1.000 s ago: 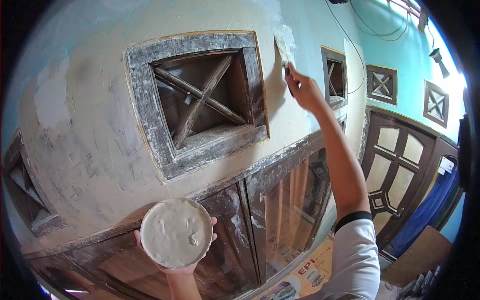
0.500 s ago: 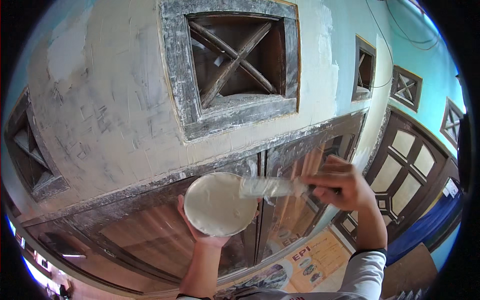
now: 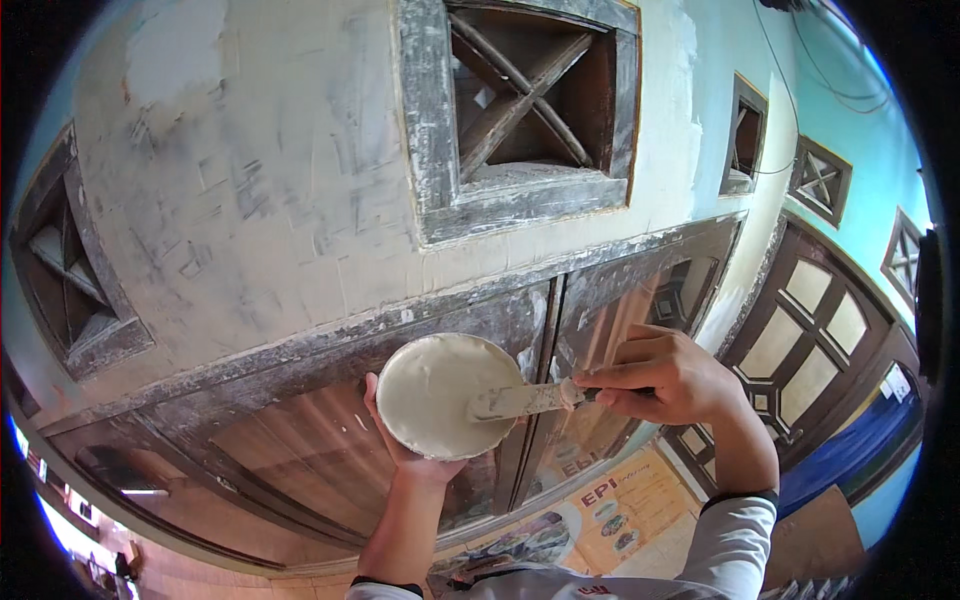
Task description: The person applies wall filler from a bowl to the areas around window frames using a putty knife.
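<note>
A round bowl of off-white putty [image 3: 430, 385] rests in my left hand [image 3: 425, 465], whose fingers wrap round its underside and left edge. My right hand [image 3: 675, 378] grips the handle of a putty knife [image 3: 530, 400]. The knife's flat, putty-smeared blade reaches left over the bowl's rim, and its tip touches the putty surface. Most of my left fingers are hidden beneath the bowl. In front of me stands a wall [image 3: 240, 200] with patchy cream filler and grey marks.
A wooden vent frame with crossed bars [image 3: 530, 215] sits in the wall above the bowl. Glazed dark wooden window panels [image 3: 290, 450] run behind my hands. At right are a panelled door [image 3: 800, 330] and blue cloth [image 3: 850, 450]; a printed banner [image 3: 640, 510] lies below.
The putty knife has moved left and down, its tip now in the putty rather than over the rim. The bowl has shifted slightly right, and my view has turned a little left.
</note>
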Tool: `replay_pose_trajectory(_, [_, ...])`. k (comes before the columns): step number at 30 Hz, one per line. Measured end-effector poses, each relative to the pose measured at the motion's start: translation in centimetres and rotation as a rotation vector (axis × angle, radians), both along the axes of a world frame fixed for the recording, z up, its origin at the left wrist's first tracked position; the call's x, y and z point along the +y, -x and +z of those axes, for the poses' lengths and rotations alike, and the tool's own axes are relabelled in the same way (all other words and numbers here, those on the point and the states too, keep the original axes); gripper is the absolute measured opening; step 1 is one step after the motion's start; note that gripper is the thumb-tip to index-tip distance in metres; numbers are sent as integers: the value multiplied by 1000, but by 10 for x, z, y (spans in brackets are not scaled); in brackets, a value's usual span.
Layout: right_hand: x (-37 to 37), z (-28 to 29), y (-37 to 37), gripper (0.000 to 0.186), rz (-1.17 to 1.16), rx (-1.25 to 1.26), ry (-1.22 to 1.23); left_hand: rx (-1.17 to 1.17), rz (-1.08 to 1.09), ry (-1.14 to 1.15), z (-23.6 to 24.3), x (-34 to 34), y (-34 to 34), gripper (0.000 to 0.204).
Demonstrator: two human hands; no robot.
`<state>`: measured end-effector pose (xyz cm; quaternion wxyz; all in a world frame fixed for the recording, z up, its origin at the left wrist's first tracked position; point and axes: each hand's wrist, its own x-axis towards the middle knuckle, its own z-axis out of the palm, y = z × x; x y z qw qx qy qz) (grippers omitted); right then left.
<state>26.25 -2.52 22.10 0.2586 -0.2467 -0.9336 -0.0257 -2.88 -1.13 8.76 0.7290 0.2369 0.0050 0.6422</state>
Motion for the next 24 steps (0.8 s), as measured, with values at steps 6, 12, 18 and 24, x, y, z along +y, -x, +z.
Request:
replay_pose_trajectory(6, [0,-4,15,33,53,4,16,-17,-48,-28,-2,-6,18,87])
replay_pose_trajectory(12, [13,-5,20,33,124,45,12,-91,-306,-77,1,-7,41,93])
replay_pose_trajectory(18, [21,-2,34,30,204,26,41,-112,-508,-160,3,-15,51,96])
replay_pose_trajectory(24, [29,-3,38,29,242,22,116,-126,-560,-153,-2,-19,59,96])
